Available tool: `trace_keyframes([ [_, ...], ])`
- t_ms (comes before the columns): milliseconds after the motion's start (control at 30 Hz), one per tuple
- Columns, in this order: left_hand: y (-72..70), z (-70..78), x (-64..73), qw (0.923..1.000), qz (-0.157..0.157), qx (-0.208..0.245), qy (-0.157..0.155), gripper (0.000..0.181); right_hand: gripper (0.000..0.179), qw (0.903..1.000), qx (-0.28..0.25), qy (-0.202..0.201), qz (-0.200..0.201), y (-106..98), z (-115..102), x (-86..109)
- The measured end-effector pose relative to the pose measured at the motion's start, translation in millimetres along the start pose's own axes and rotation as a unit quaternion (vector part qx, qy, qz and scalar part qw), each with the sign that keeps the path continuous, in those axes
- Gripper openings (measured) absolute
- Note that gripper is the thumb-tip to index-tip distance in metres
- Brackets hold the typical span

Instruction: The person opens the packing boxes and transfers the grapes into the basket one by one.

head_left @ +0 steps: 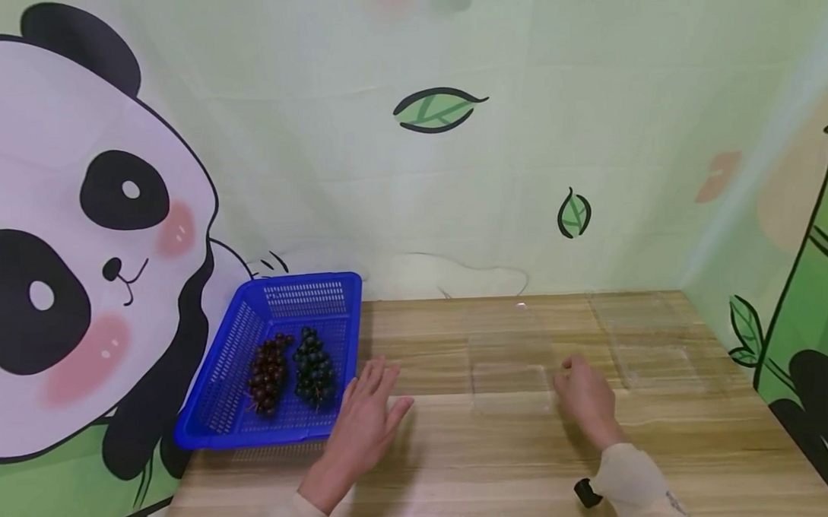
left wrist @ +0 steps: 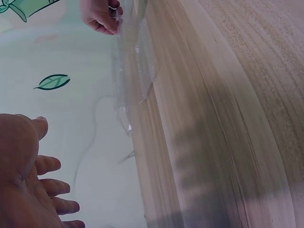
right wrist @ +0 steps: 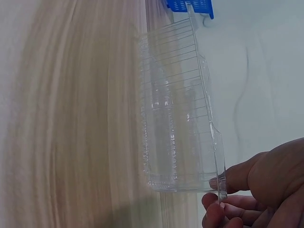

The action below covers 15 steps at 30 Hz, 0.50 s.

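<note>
My right hand point(head_left: 586, 397) pinches the right rim of a clear plastic box point(head_left: 509, 388) near the middle of the table. In the right wrist view the thumb and fingers grip the edge of this clear box point(right wrist: 178, 123), whose ribbed side faces the camera. My left hand point(head_left: 368, 420) hovers beside the right edge of a blue basket point(head_left: 187, 434), its fingers spread and holding nothing. Inside the basket lie a dark red bunch of grapes point(head_left: 269, 376) and a dark green-black bunch of grapes point(head_left: 314, 371). The left wrist view shows the left palm point(left wrist: 21, 190) with its fingers extended.
A second clear plastic box point(head_left: 657, 356) stands right of the right hand. The wooden table point(head_left: 462, 470) meets a wall cloth point(head_left: 328, 155) printed with a panda and leaves along its back edge. A small black object point(head_left: 587, 493) sits at the right sleeve.
</note>
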<state>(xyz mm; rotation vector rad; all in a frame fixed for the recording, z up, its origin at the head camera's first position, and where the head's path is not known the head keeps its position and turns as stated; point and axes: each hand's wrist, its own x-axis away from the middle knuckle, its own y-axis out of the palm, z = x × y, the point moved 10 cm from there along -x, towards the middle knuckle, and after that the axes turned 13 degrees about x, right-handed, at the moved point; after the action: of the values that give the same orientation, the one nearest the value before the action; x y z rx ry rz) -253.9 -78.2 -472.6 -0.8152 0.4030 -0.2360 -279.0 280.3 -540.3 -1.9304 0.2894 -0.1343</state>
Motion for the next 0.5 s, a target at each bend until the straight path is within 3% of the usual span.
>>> trace_keyframes([
  [233, 8.1, -1.9, -2.9, 0.9999, -0.008, 0.002, -0.009, 0.059, 0.033, 0.9999, 0.009, -0.006, 0.003, -1.1, 0.0, -8.9],
  [500, 11.8, 0.6, -5.1, 0.9999, -0.007, -0.008, 0.003, 0.058, 0.031, 0.9999, 0.012, -0.003, 0.011, -0.3, -0.3, -16.4],
])
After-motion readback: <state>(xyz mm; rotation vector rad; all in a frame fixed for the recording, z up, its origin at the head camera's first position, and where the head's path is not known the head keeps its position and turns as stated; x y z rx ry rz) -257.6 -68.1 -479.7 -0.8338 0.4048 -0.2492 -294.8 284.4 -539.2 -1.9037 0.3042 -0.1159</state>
